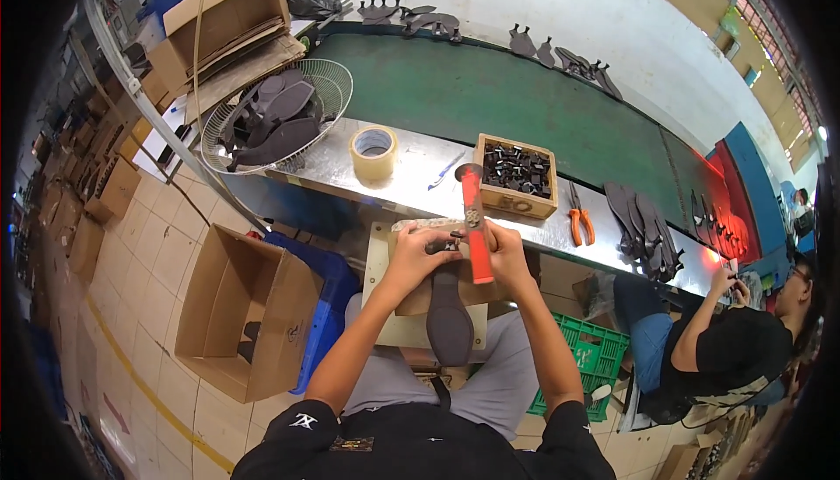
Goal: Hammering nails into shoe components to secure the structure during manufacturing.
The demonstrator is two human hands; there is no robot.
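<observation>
A dark shoe sole (451, 322) lies lengthwise over a pale board (477, 315) above my lap, its rounded end toward me. My left hand (422, 257) is closed at the sole's far end, thumb and fingers pinching a small dark piece (451, 245), probably a heel. In my right hand (507, 257), also closed, is a hammer (477, 239) with a red head and a dark round face. The head hangs over the work, just right of my left fingertips. It hides part of my right fingers and the handle.
On the metal bench ledge stand a tape roll (374, 153), a wooden box (518, 204) of small dark pieces, orange-handled pliers (581, 222) and more soles (643, 226). A wire basket (337, 86) holds soles. A cardboard box (236, 305) stands left; a co-worker (735, 340) sits right.
</observation>
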